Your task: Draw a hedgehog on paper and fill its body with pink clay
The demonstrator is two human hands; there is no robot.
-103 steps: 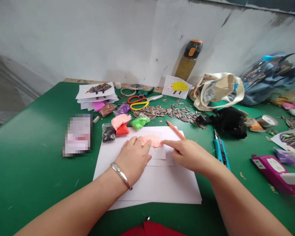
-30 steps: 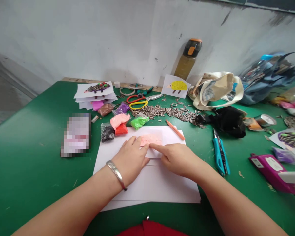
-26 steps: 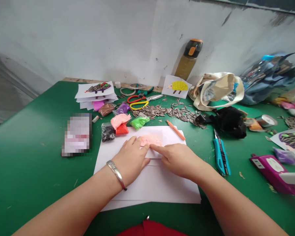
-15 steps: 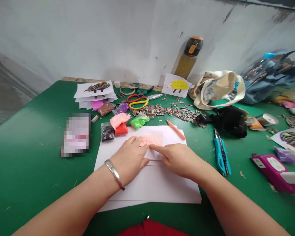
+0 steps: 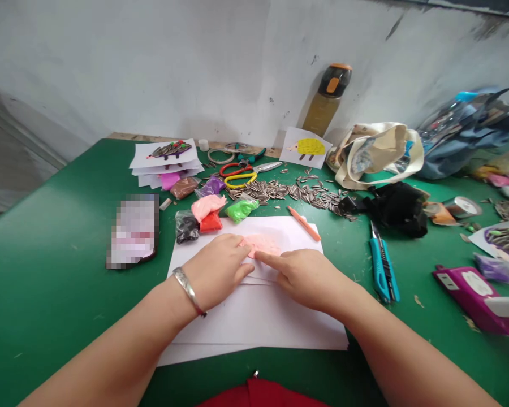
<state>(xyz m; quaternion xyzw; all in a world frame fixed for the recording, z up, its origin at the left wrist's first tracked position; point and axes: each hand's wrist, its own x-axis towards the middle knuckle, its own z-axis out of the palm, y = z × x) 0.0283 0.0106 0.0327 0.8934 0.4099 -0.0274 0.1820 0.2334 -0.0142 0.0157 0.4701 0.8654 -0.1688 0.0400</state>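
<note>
A thin, flattened patch of pink modelling clay (image 5: pixel 265 245) lies on white paper (image 5: pixel 258 316) in front of me. My left hand (image 5: pixel 220 265) rests palm down on the sheet, its fingers stretched out at the left edge of the clay. With its index finger extended, my right hand (image 5: pixel 303 274) touches the clay's lower edge; its other fingers are curled and nothing shows in them. An orange pen (image 5: pixel 304 224) lies on the paper above my right hand. Beyond the paper sit bags of pink clay (image 5: pixel 208 207), red clay (image 5: pixel 211 222), green clay (image 5: pixel 242 210) and black clay (image 5: pixel 187 227).
Sunflower seeds (image 5: pixel 318 195) lie scattered behind the paper, near scissors (image 5: pixel 241 180). A blue utility knife (image 5: pixel 383 268) lies to the right, blade out. A drawn hedgehog card (image 5: pixel 306 148) leans by a bottle (image 5: pixel 327 102). A blurred-out flat object (image 5: pixel 132 232) lies left.
My left hand has shifted slightly left and uncovered more of the pink clay. My right fingertip has slid a little left and down along the clay's edge.
</note>
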